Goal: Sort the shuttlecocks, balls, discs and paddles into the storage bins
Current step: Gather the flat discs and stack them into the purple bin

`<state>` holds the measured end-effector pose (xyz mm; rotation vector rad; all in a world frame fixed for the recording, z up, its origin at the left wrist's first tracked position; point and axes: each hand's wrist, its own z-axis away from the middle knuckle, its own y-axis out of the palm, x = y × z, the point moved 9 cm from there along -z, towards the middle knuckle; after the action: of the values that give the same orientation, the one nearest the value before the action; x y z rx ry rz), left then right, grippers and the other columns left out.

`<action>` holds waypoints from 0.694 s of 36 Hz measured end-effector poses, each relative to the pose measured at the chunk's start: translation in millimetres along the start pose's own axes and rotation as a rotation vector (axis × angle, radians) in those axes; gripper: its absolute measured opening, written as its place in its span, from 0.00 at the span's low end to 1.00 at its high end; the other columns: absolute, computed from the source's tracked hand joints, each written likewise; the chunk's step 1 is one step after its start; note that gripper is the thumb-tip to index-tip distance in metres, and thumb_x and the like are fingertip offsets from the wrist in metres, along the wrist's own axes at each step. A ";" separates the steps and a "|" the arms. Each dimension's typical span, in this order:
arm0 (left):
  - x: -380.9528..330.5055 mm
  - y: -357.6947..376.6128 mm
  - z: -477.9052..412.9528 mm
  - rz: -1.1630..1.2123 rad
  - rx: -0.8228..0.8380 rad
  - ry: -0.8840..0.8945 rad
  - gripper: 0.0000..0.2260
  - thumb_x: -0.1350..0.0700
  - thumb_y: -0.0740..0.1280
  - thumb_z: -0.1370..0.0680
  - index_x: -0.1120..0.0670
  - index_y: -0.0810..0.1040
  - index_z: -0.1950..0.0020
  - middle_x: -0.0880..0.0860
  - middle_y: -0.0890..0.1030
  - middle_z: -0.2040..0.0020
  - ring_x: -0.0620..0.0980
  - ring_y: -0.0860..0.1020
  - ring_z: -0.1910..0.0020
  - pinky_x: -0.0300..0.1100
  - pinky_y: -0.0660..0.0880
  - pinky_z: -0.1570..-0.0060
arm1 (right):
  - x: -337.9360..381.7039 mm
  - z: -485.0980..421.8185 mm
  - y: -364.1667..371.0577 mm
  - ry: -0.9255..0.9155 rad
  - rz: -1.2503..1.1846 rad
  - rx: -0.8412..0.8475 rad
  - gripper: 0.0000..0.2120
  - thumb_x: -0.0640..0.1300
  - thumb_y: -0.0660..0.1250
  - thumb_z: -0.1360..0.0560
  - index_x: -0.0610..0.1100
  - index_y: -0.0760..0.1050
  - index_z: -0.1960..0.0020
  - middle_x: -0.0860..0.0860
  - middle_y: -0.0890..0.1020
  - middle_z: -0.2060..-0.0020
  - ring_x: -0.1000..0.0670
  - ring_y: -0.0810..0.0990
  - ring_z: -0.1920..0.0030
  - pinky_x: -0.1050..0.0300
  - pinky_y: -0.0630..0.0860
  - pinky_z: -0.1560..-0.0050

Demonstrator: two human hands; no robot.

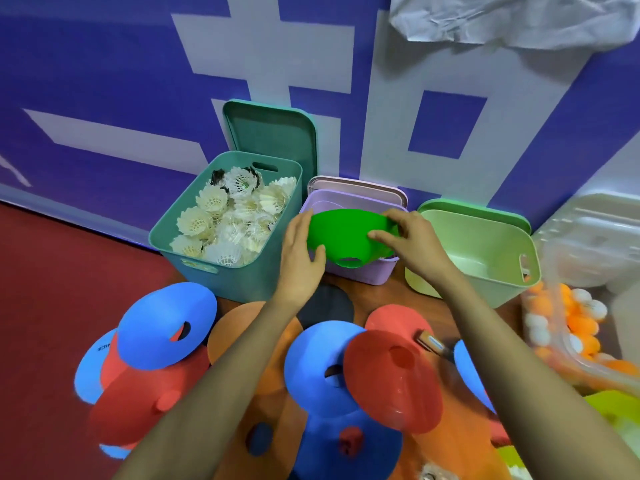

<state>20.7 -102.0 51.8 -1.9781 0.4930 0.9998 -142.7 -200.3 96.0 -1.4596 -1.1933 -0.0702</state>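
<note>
Discs (pixel 166 323) in blue, red and orange lie heaped across the lower half of the frame. Above them three bins stand in a row: a teal bin (pixel 242 282) full of shuttlecocks (pixel 225 220), a light green bin (pixel 485 289) at centre right, and between them a smaller purple bin (pixel 360 275). The green disc (pixel 346 230) is held tilted just over the purple bin's mouth. It looks light, thin and springy, likely to flex if squeezed, so the rim is the sensible hold. The left hand (pixel 298 251) lays straight, close-set fingers against the left rim, thumb under it. The right hand (pixel 412 240) pinches the right rim between curled fingers and thumb.
</note>
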 end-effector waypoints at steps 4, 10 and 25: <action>-9.8 2.9 -32.9 0.104 -0.045 -0.023 0.26 0.67 0.61 0.25 0.55 0.64 0.28 0.52 0.66 0.32 0.53 0.71 0.36 0.39 0.68 0.35 | 1.7 -25.9 -15.0 0.006 -0.047 -0.043 0.08 0.46 0.72 0.28 0.44 0.79 0.52 0.59 0.70 0.70 0.55 0.66 0.66 0.67 0.62 0.64; -2.6 22.4 -69.3 -0.016 0.027 -0.038 0.18 0.68 0.62 0.24 0.59 0.71 0.34 0.58 0.70 0.38 0.50 0.72 0.47 0.28 0.64 0.47 | -26.8 -56.3 -8.0 0.065 0.042 -0.052 0.09 0.43 0.68 0.25 0.43 0.79 0.46 0.47 0.79 0.57 0.46 0.70 0.56 0.58 0.62 0.56; 65.7 127.9 -56.6 -0.406 0.526 -0.124 0.22 0.68 0.59 0.24 0.60 0.68 0.29 0.60 0.68 0.29 0.56 0.64 0.29 0.43 0.56 0.29 | -119.9 -26.4 118.0 0.344 0.543 0.473 0.18 0.54 0.52 0.19 0.49 0.76 0.39 0.50 0.74 0.36 0.43 0.63 0.32 0.46 0.61 0.35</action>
<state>3.7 -219.3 -47.3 -1.4544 0.2362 0.6474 -104.8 -268.0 -55.6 -1.2369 -0.4647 0.3039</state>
